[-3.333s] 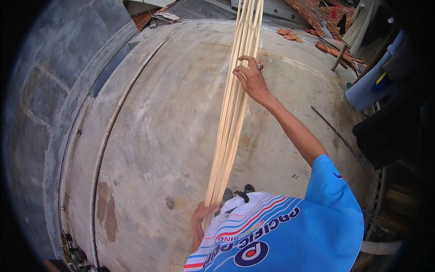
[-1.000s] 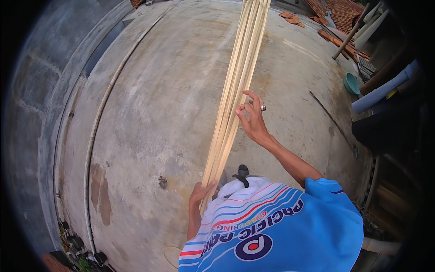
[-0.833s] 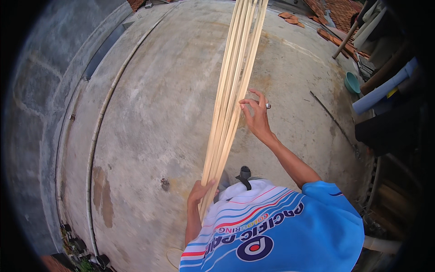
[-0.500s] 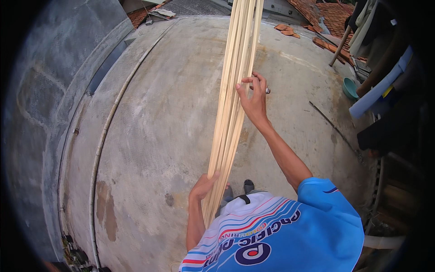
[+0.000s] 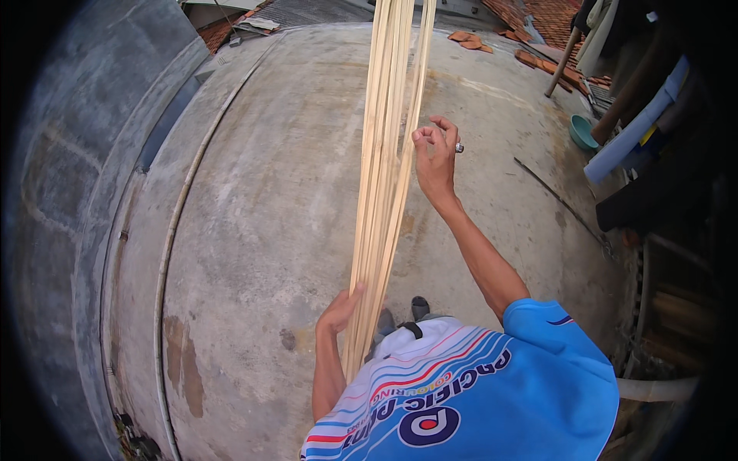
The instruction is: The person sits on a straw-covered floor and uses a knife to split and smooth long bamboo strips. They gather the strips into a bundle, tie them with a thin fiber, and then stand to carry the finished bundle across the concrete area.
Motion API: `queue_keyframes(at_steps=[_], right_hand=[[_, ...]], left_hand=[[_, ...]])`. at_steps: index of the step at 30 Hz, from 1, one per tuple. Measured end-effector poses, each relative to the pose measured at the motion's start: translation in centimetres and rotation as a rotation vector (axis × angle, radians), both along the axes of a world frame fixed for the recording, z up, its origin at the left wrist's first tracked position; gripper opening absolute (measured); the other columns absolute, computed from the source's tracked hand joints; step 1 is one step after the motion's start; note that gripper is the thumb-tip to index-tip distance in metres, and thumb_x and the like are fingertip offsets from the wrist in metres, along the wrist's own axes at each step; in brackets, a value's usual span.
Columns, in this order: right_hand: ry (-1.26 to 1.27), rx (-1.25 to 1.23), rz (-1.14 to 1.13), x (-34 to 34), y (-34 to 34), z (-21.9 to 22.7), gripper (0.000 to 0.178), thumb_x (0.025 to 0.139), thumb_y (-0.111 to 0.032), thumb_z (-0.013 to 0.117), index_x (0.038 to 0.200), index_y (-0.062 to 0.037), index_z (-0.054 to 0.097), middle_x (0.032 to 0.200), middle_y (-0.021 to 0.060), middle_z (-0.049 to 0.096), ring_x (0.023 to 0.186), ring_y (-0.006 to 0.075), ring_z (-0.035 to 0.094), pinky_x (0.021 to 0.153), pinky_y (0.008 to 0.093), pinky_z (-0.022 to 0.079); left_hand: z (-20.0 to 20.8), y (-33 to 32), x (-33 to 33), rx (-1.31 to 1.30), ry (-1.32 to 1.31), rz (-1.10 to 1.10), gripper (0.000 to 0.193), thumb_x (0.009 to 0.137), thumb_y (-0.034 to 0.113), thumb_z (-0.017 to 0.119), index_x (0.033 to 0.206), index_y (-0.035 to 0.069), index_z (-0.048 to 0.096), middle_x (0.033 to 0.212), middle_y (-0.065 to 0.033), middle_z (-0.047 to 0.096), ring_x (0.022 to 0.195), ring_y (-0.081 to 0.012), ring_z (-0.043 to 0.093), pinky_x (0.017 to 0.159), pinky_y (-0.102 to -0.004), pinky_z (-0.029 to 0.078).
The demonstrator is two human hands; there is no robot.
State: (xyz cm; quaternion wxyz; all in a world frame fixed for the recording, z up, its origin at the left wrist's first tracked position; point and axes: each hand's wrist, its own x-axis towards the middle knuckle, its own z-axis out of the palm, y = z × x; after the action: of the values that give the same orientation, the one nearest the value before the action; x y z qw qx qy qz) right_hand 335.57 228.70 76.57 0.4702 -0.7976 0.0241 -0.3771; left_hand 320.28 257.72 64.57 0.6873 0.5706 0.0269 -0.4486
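Note:
A bundle of long, pale wooden strips [image 5: 378, 146] runs from in front of my body up past the far edge of the view. Near its lower end my left hand [image 5: 340, 310] is closed around the bundle, with some of its fingers hidden behind the wood. Farther up, my right hand [image 5: 437, 157] pinches a single wooden strip [image 5: 401, 188] at the bundle's right side. That strip stands apart from the others above, and a gap shows between them. A ring is on one finger of my right hand.
Grey concrete floor [image 5: 261, 192] stretches all around, with a long thin pipe [image 5: 175, 223] along the left. A metal rod [image 5: 565, 203] lies at the right, below a green basin [image 5: 583, 133] and hanging clothes [image 5: 642, 127]. Broken roof tiles [image 5: 469, 41] lie at the far side.
My right hand has drawn one strip rightward, widening a gap beside the bundle. The left hand keeps its hold low on the strips. The whole view has shifted slightly.

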Motion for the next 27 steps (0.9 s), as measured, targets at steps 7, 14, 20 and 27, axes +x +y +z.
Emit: queue_keyframes(at_steps=[7,14,20,27], right_hand=[[0.173,-0.133,0.065,-4.0,1.5,-3.2,0.019,0.101,-0.021,0.060,0.103,-0.0057,0.071,0.142,0.0177,0.043,0.135,0.0372,0.035,0.109,0.0521,0.033],[0.216,-0.095,0.112,-7.9,3.1,-4.1,0.014,0.095,-0.017,0.069,0.102,-0.0055,0.071,0.144,0.0162,0.042,0.135,0.0361,0.034,0.106,0.0490,0.038],[0.148,-0.074,0.125,-7.8,4.9,-5.7,0.013,0.092,-0.015,0.072,0.097,-0.0033,0.070,0.140,0.0159,0.044,0.131,0.0360,0.037,0.106,0.0497,0.036],[-0.001,-0.256,0.120,-6.4,4.3,-4.7,0.011,0.090,-0.012,0.073,0.093,-0.0047,0.065,0.136,0.0153,0.047,0.131,0.0363,0.037,0.108,0.0510,0.030]], left_hand=[[0.1,-0.7,0.4,-0.060,0.009,-0.018,0.077,0.101,0.062,0.045,0.143,-0.003,0.047,0.122,-0.0212,0.066,0.105,-0.0288,0.068,0.082,-0.0424,0.060],[0.3,-0.9,0.1,-0.067,0.043,-0.013,0.075,0.102,0.060,0.043,0.144,-0.002,0.044,0.120,-0.0214,0.066,0.107,-0.0290,0.067,0.086,-0.0410,0.059],[-0.1,-1.2,0.0,-0.065,0.045,-0.011,0.074,0.103,0.059,0.042,0.145,-0.002,0.044,0.121,-0.0217,0.066,0.108,-0.0290,0.067,0.087,-0.0413,0.058],[-0.4,-1.5,-0.1,-0.069,0.014,-0.012,0.073,0.103,0.059,0.043,0.144,-0.002,0.046,0.122,-0.0199,0.066,0.108,-0.0275,0.067,0.088,-0.0401,0.057]])
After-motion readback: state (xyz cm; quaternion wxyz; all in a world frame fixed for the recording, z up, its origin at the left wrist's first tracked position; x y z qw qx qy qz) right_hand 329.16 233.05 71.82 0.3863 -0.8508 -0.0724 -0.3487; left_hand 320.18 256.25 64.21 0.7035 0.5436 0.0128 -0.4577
